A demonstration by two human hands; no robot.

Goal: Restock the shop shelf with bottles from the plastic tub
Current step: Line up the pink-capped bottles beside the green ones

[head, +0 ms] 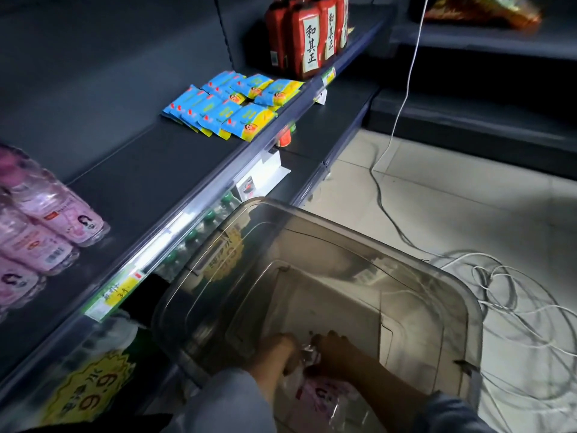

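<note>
Both hands are down in the plastic tub (406, 245): left hand (278, 354) and right hand (334, 348) have their fingers wrapped round a pink-labelled bottle (315, 392). Pick-up step; next it needs lifting to the shelf (150, 170) beside the pink bottles (46, 226) lying there

1. Reaching down and forward with both forearms, grey sleeves pushed back from the wrists.
2. Bringing the left hand (278, 354) and the right hand (332, 350) close together, knuckles turned up toward the camera.
3. Curling the left hand's fingers downward, fingertips hidden from view.
4. Bending the right hand's fingers inward toward the left hand, with the grip itself too dim and blurred to make out.
</note>
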